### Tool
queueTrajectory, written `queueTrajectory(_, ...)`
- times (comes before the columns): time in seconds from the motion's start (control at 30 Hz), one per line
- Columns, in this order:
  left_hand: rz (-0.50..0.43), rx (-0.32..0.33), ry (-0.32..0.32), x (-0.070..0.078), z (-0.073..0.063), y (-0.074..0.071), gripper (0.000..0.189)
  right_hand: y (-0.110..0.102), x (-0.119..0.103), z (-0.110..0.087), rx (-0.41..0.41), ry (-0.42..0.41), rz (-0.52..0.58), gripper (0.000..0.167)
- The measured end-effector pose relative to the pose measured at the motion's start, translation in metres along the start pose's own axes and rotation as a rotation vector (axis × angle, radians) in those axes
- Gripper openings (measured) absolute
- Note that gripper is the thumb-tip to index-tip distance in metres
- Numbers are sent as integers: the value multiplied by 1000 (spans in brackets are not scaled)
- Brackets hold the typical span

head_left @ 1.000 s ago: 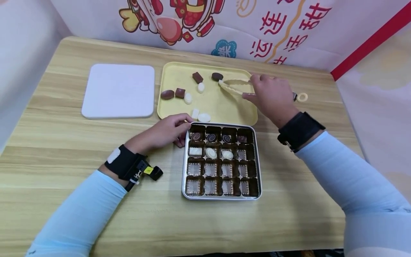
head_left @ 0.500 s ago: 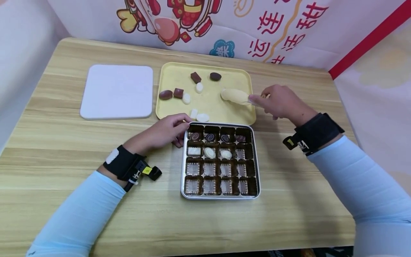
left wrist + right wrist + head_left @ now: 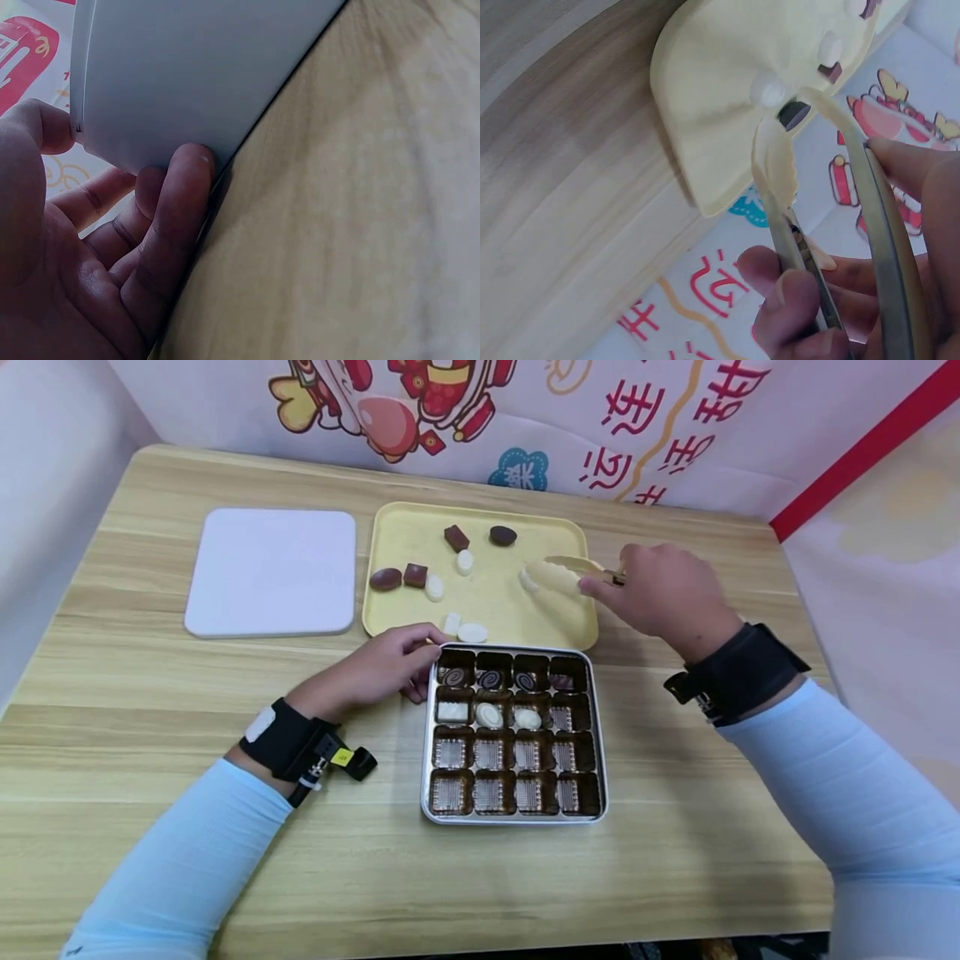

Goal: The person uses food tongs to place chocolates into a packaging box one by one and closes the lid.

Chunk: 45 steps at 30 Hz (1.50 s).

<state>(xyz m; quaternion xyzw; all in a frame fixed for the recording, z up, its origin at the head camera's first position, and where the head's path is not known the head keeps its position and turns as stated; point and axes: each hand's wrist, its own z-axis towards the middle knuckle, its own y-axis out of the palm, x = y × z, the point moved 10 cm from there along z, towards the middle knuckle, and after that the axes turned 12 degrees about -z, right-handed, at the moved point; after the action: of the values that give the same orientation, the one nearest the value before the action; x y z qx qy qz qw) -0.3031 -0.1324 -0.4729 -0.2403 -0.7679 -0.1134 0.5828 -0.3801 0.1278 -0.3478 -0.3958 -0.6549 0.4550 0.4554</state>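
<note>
Gripping the tongs in the right hand, with arms apart and tips low over the yellow tray, just beside a white piece lying near the dark oval; hard to tell whether touching it. Holding the tin by its far left corner with the left hand; best to keep that hold light but firm, against any sliding. Straddle the white piece across its middle, then squeeze gently, enough to prevent slipping without marking it. Lift straight up, clear of the tray's rim. If placing it in the tin, line up with the vacant compartment right of the three pale pieces, lower fully, then ease the tips apart
</note>
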Motion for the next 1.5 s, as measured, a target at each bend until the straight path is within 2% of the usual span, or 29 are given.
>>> queueTrajectory(0.1, -2, 3, -11, -1, -1, 0, 30, -1, -7, 0, 23, -6, -39, 70)
queueTrajectory(0.27, -4, 0, -14, 0, -1, 1, 30, 5, -14, 1, 9, -14, -72, 68)
queueTrajectory(0.37, 2, -1, -1, 2, -1, 1, 30, 6, -14, -1, 2, -14, -66, 67)
queueTrajectory(0.5, 10, 3, -3, 2, -1, 0, 30, 2, -10, -13, 43, -18, -37, 64)
queueTrajectory(0.6, 1, 3, -17, 0, -1, 1, 31, -5, -4, -34, 116, -17, -10, 60)
queueTrajectory(0.77, -4, 7, -28, -1, -1, 0, 30, -22, 4, -90, 243, -20, 29, 53)
queueTrajectory(0.93, 8, 3, -26, -1, 0, -1, 31, -25, 8, -144, 241, -19, 9, 53)
queueTrajectory(1.07, 16, 2, -17, 1, 1, -1, 32, -18, 3, -174, 217, -37, -32, 57)
queueTrajectory(1.13, 13, 2, -14, 3, 1, -1, 32, -15, 0, -182, 211, -44, -48, 57)
queueTrajectory(1.23, 7, 4, -15, 3, 2, -1, 31, -16, -6, -190, 248, -55, -64, 53)
queueTrajectory(1.5, 5, 10, -24, 3, 1, -1, 31, -26, -17, -193, 319, -102, -102, 54)
